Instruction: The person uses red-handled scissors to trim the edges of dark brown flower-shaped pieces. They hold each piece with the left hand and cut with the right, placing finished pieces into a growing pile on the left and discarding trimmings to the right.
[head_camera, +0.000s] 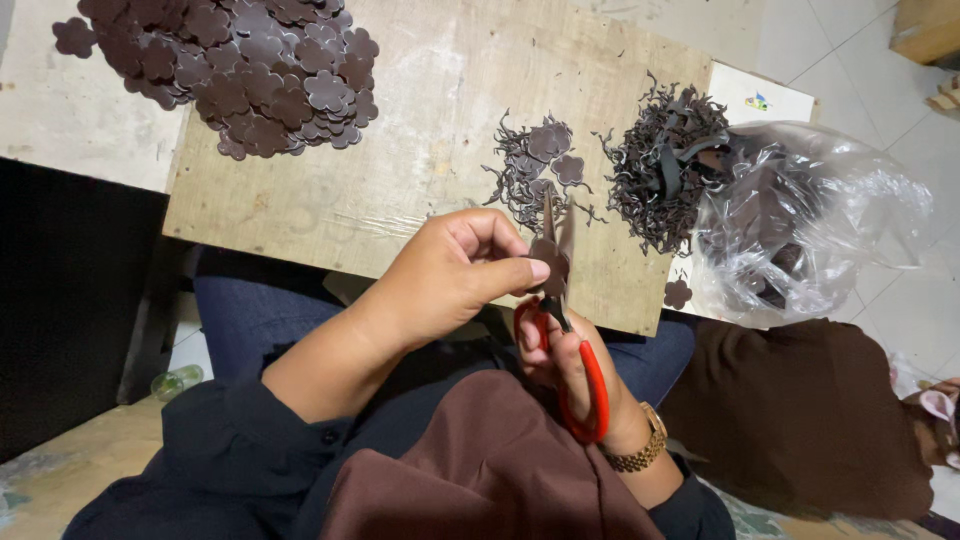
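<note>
The board (400, 130) is bare wood, matt and rough, with a strip of clear glossy tape near its front edge. The flower shapes (240, 70) heaped at its far left corner look like thin matt dark-brown foam or leather-like sheet; which one cannot be told. The offcuts (670, 170) near the right edge are the same dull stuff. The bag (820, 220) is clear, crinkled, shiny plastic. The scissors (570, 330) have dull grey metal blades and smooth glossy red plastic handles. The wristwatch (645, 445) is gold-coloured metal. The sleeves are matt dark cloth.
</note>
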